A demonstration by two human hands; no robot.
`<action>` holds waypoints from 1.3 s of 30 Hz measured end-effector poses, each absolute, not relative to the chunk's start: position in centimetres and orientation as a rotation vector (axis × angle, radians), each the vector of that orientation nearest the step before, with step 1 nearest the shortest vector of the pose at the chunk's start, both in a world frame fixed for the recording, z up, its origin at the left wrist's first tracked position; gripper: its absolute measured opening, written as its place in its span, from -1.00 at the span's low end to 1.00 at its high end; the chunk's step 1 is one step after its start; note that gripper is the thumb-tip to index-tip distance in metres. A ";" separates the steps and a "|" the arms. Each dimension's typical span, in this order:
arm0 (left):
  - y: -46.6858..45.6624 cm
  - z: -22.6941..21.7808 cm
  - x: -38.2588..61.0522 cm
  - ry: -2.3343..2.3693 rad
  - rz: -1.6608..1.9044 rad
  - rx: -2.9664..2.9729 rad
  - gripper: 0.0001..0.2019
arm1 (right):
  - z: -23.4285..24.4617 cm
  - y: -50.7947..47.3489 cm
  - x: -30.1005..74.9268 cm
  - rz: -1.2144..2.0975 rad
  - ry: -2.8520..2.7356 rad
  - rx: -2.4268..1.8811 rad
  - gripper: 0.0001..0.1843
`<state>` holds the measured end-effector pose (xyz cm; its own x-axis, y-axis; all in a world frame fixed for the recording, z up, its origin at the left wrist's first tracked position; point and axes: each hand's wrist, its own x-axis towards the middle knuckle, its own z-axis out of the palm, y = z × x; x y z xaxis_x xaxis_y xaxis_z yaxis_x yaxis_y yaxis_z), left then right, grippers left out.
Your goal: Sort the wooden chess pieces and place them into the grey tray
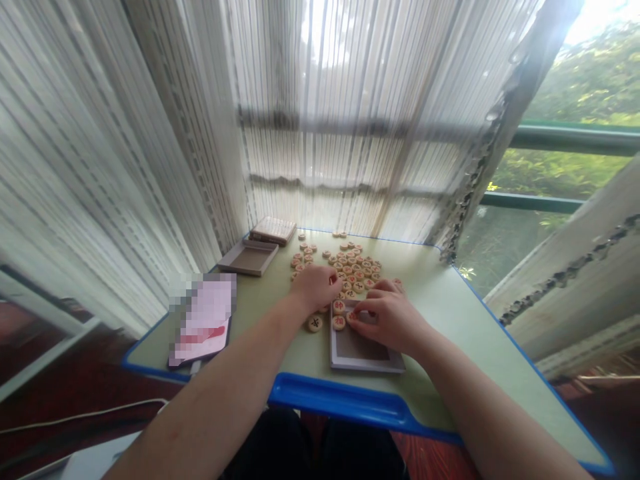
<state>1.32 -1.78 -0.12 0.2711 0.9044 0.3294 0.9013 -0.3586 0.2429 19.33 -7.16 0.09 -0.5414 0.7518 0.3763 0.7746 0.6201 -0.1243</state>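
Round wooden chess discs (350,263) with red and black characters lie scattered on a pale green table (450,313). A shallow grey tray (357,350) with a white rim sits in front of me. My left hand (315,287) rests curled at the near edge of the scattered discs; what it holds is hidden. My right hand (387,313) lies over the tray's far end, fingers pinched on a red-marked disc (351,318). Two more discs (339,315) sit in the tray's far left corner. One black-marked disc (315,324) lies just left of the tray.
A second grey tray (249,257) and a flat box lid (273,230) stand at the far left corner. A phone (205,320) lies near the left edge. The table has a blue rim (345,400). Sheer curtains and a window surround the table.
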 end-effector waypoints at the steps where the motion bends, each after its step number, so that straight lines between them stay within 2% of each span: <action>1: -1.8 -0.1 1.3 1.772 0.658 2.501 -0.65 | 0.2 -7.2 19.3 -0.095 -2.441 -1.222 -0.82; 8: -1.7 -0.1 1.1 1.794 0.643 2.540 -0.65 | 0.2 -7.3 19.3 -0.039 -2.482 -1.168 -0.88; 25: -1.7 -0.1 1.0 1.772 0.586 2.616 -0.62 | 0.3 -8.0 17.7 -0.072 -2.450 -0.964 -0.80; 39: -1.9 0.1 1.1 1.745 0.547 2.614 -0.64 | 0.2 -7.8 17.6 -0.074 -2.475 -0.995 -0.77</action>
